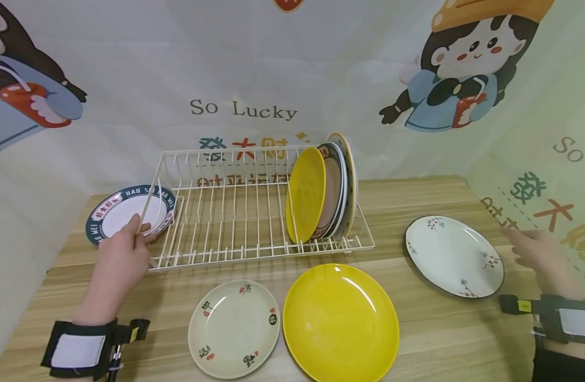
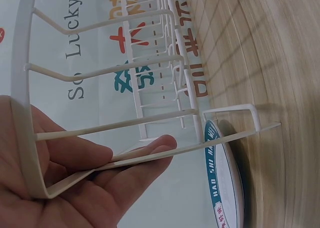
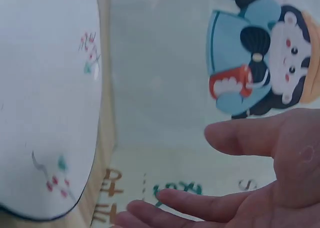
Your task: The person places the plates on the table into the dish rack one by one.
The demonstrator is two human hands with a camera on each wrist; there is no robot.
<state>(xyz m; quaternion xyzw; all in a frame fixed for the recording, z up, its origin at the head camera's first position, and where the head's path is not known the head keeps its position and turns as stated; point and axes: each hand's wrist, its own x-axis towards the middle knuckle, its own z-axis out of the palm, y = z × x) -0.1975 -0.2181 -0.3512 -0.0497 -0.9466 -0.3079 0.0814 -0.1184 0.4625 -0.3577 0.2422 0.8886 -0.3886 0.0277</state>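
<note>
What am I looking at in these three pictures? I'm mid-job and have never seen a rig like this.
There is no robot here, just a person's two bare hands. The wide picture comes from the head, looking forward and down; the two closer ones come from the left and right wrists.

The left hand pinches a wire at the left end of the wire rack. The right hand holds nothing, beside the white flowered plate.

Also on the wooden-looking table lie a blue-rimmed plate, a cream plate and a large yellow plate. Another yellow plate stands on edge in the rack with others.
</note>
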